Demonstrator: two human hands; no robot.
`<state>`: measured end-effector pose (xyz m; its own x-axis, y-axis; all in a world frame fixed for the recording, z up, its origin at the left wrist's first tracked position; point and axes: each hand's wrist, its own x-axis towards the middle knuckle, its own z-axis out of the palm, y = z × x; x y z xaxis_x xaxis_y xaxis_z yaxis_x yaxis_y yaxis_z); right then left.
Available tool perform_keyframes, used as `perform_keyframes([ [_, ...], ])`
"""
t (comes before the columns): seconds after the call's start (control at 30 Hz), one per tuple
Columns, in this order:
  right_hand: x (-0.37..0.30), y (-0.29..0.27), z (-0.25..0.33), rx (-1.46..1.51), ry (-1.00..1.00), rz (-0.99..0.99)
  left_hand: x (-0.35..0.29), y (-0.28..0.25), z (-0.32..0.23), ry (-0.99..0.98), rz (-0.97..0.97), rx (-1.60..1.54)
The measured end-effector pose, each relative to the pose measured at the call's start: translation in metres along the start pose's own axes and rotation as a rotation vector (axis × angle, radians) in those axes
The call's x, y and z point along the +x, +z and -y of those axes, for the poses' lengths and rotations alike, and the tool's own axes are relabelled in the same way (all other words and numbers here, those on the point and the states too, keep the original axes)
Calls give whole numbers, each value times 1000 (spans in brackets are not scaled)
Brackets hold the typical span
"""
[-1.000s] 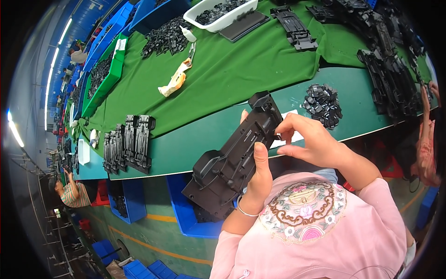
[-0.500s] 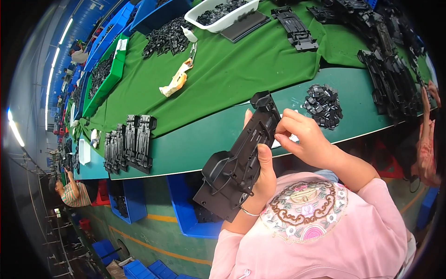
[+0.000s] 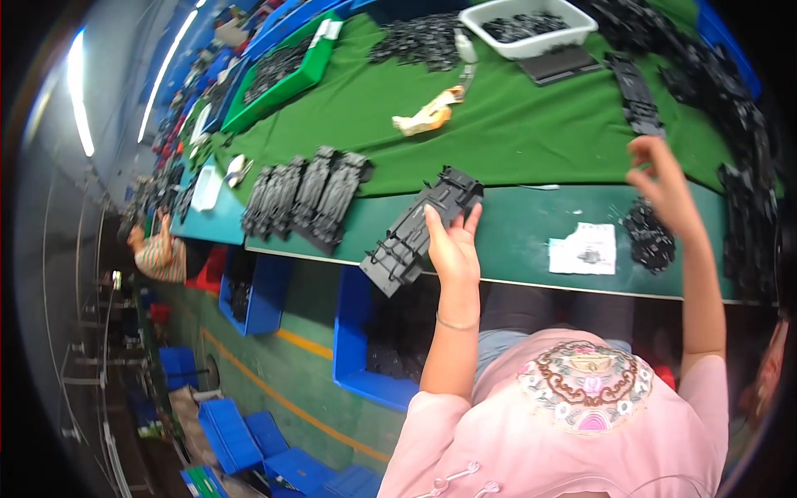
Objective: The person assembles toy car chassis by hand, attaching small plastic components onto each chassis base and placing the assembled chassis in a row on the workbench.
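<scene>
My left hand (image 3: 452,245) grips a long black plastic housing part (image 3: 419,228) and holds it over the near edge of the green table (image 3: 515,133). My right hand (image 3: 664,187) is lifted off to the right, fingers apart and holding nothing, just above a small heap of black clips (image 3: 649,236). A white paper slip (image 3: 584,247) with a few tiny parts lies between the two hands. To the left of the held part, a row of the same black housings (image 3: 307,197) lies side by side on the table.
A white tray (image 3: 527,25) of small black parts and a yellowish tool (image 3: 425,114) sit farther back. Black parts line the right edge (image 3: 739,191). A green bin (image 3: 278,70) stands at the back left. Blue crates (image 3: 365,332) sit below the table. Another person (image 3: 158,253) works at the far left.
My right hand let go of the black housing and rose to the right. My left hand carried the housing forward and left over the table edge. The view shifted.
</scene>
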<state>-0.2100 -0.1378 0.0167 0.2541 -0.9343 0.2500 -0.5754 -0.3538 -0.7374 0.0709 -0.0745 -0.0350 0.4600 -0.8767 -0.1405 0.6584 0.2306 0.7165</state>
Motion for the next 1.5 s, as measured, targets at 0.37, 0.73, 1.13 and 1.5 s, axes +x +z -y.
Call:
perform_keyframes([
  [0.37,94,-8,-140,-606,183,-184,85,-59,-31,17,-136,-245],
  [0.73,68,-44,-97,642,489,-308,83,-87,-41,-558,341,-478],
  [1.13,-73,42,70,124,-426,363,-73,38,14,-601,531,83],
  [1.5,-22,0,-30,-419,43,123,-81,54,9,-504,490,108],
])
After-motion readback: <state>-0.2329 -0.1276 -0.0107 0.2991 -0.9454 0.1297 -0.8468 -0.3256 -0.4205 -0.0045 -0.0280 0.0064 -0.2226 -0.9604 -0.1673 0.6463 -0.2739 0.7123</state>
